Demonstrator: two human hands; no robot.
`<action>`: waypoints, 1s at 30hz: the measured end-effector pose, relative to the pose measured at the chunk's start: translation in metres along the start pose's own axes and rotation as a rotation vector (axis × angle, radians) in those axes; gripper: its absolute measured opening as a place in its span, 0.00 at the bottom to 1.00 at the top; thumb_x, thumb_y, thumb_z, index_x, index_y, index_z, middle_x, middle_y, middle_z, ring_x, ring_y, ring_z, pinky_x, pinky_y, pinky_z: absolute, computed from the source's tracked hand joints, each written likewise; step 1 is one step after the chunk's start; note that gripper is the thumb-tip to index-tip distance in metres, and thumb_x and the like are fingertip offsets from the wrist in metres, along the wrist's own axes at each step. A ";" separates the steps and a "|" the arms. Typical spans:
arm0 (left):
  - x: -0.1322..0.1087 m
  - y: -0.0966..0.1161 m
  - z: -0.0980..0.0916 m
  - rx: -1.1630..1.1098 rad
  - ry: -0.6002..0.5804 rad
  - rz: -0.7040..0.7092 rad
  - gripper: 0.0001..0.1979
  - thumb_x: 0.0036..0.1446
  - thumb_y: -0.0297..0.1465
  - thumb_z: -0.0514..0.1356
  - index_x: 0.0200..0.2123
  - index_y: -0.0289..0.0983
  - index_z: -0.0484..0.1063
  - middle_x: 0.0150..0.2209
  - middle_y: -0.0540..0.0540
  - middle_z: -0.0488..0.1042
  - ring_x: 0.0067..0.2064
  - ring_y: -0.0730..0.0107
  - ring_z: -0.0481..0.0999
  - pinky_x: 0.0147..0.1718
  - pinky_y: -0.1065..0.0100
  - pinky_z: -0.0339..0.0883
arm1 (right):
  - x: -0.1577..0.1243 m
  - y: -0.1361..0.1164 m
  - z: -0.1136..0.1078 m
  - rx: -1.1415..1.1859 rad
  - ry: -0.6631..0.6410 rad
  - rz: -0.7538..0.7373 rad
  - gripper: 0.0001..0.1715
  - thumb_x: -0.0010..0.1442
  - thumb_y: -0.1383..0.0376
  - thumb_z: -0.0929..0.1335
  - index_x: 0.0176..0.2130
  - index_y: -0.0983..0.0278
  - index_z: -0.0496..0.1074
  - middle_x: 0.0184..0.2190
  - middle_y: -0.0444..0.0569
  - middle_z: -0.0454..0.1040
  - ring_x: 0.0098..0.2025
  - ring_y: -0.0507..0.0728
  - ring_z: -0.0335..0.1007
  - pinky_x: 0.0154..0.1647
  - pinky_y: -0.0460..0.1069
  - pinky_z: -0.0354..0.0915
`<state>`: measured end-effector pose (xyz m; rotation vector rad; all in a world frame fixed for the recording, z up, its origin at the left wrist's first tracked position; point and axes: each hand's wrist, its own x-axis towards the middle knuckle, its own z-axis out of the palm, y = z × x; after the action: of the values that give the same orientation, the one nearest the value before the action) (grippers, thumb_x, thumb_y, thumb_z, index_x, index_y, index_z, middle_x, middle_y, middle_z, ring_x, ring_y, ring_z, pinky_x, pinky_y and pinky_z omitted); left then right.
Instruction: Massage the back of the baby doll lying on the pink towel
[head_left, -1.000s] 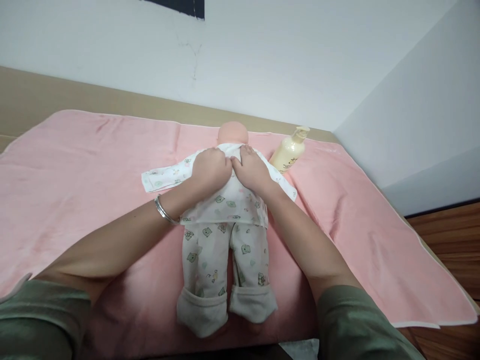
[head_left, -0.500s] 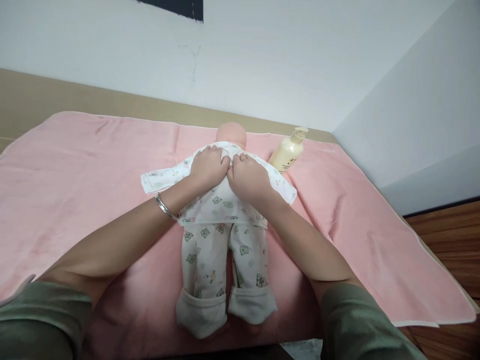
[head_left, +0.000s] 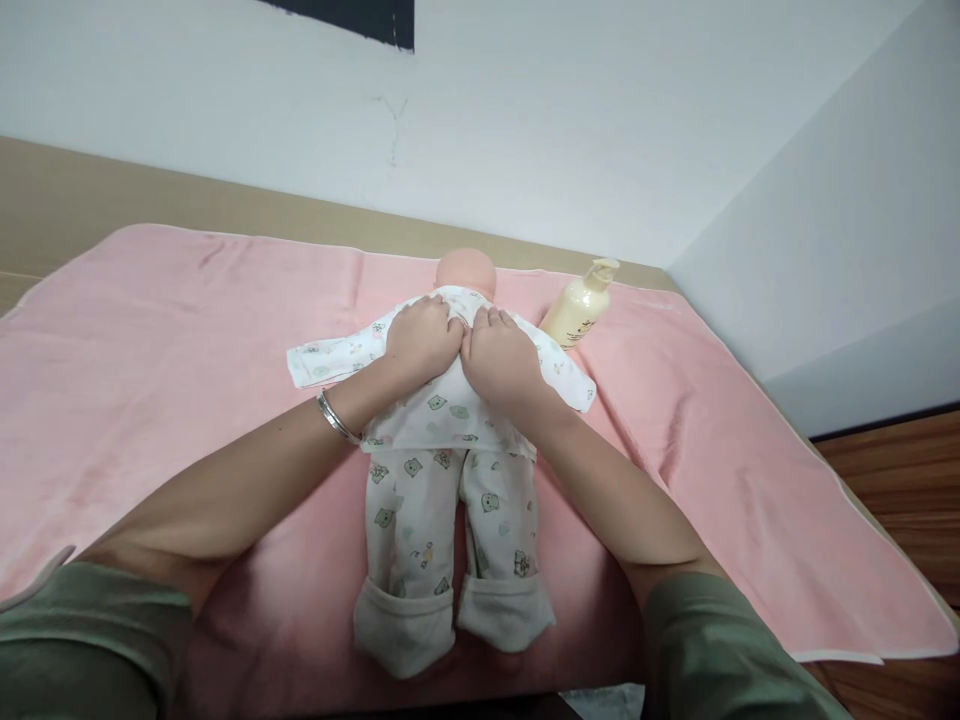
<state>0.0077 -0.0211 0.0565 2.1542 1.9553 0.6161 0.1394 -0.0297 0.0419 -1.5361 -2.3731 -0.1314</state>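
Note:
A baby doll (head_left: 442, 470) in white printed pyjamas lies face down on a pink towel (head_left: 150, 350), head away from me. My left hand (head_left: 421, 335), with a silver bangle on its wrist, lies on the left side of the doll's upper back. My right hand (head_left: 498, 355) lies beside it on the right side. The two hands touch at the middle of the back. Both press on the shirt with fingers curved over the fabric, gripping nothing I can see. The doll's bare head (head_left: 466, 270) shows just beyond my fingertips.
A cream pump bottle (head_left: 577, 308) lies tilted on the towel just right of the doll's shoulder. The towel covers a tan table set against a white wall. At the far right the towel's edge hangs by a wooden floor (head_left: 900, 480).
My hands stay on the doll's upper back. They slid slightly toward me, then a little back toward the head.

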 end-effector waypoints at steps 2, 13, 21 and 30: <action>0.004 -0.004 0.001 -0.019 -0.001 0.000 0.20 0.63 0.32 0.46 0.41 0.34 0.77 0.50 0.34 0.79 0.52 0.50 0.78 0.52 0.55 0.71 | -0.004 -0.004 0.000 -0.018 -0.012 -0.034 0.26 0.70 0.67 0.55 0.56 0.77 0.72 0.55 0.73 0.75 0.62 0.72 0.70 0.70 0.65 0.60; -0.008 -0.003 0.013 -0.127 0.172 0.040 0.12 0.58 0.29 0.48 0.27 0.37 0.68 0.35 0.39 0.77 0.41 0.58 0.75 0.44 0.59 0.67 | 0.023 0.018 0.004 0.225 -0.008 0.044 0.30 0.70 0.62 0.57 0.62 0.80 0.66 0.63 0.69 0.70 0.68 0.69 0.64 0.72 0.63 0.60; 0.004 -0.013 0.015 -0.285 0.130 0.013 0.13 0.58 0.30 0.50 0.33 0.36 0.75 0.45 0.38 0.81 0.50 0.55 0.77 0.54 0.57 0.68 | 0.007 -0.003 0.000 0.080 -0.022 0.023 0.33 0.72 0.64 0.56 0.65 0.85 0.62 0.67 0.74 0.65 0.72 0.72 0.60 0.74 0.65 0.56; -0.006 -0.001 0.008 -0.180 0.160 0.033 0.12 0.58 0.30 0.51 0.24 0.38 0.68 0.32 0.41 0.77 0.38 0.60 0.74 0.43 0.60 0.67 | 0.018 0.018 -0.004 0.153 -0.040 0.027 0.26 0.70 0.63 0.56 0.57 0.75 0.70 0.59 0.67 0.75 0.62 0.70 0.70 0.65 0.63 0.66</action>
<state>0.0100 -0.0254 0.0477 2.0882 1.8607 0.9577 0.1495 -0.0070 0.0498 -1.5114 -2.3317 0.0859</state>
